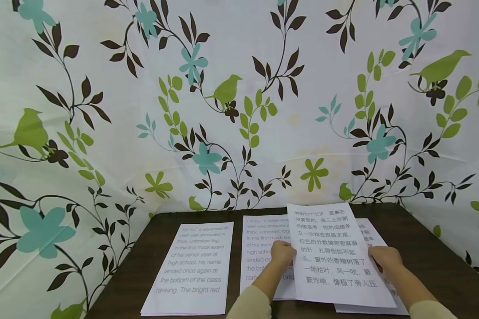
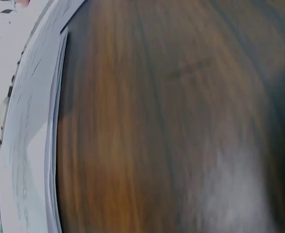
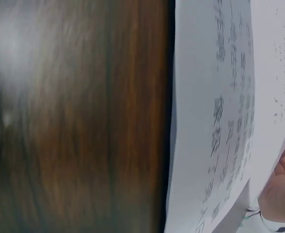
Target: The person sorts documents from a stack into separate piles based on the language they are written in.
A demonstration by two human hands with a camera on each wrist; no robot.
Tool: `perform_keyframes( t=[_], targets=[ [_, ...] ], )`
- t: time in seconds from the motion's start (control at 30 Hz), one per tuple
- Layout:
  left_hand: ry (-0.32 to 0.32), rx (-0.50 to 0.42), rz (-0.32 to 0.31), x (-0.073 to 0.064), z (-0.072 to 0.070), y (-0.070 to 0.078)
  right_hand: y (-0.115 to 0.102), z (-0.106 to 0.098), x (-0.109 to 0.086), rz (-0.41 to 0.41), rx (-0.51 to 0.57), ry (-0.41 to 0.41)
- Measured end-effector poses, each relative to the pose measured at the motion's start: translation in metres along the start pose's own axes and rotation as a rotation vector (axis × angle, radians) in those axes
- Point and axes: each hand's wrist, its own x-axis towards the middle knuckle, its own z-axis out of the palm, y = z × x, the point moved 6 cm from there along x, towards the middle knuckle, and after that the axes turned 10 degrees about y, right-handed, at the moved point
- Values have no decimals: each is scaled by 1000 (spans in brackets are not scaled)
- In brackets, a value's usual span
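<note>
Both hands hold up a printed sheet of paper [image 1: 335, 254] with Chinese text, tilted toward the head camera. My left hand [image 1: 282, 254] grips its left edge, and the right hand [image 1: 386, 260] grips the opposite edge. In the right wrist view, the thumb and curled fingers of the right hand [image 3: 280, 182] pinch the sheet's border. Under the held sheet, partly covered, lie an English-text stack of papers [image 1: 259, 226] in the middle and Chinese-text papers [image 1: 373, 239] on the right. The left wrist view shows the layered edges of a paper stack [image 2: 50, 145].
Another English-text stack of papers [image 1: 195, 266] lies at the left of the dark wood-grain table [image 1: 123, 283]. A white cloth [image 1: 239, 110] printed with leaves, flowers and birds rises behind the table and along its sides.
</note>
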Motion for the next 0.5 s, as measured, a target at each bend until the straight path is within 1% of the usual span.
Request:
perform_keyframes(
  t=[0.1, 0.17, 0.27, 0.37, 0.5],
  targets=[
    [-12, 22, 9, -8, 9, 7, 7, -8, 10, 19, -16, 20],
    [-23, 27, 13, -12, 14, 9, 12, -11, 17, 35, -16, 17],
    [-32, 16, 9, -17, 22, 10, 16, -17, 22, 59, -34, 8],
    [-51, -18, -30, -21, 30, 7, 18, -24, 24, 73, -45, 11],
    [-95, -47, -86, -27, 38, 3, 24, -30, 28, 57, -51, 18]
  ],
)
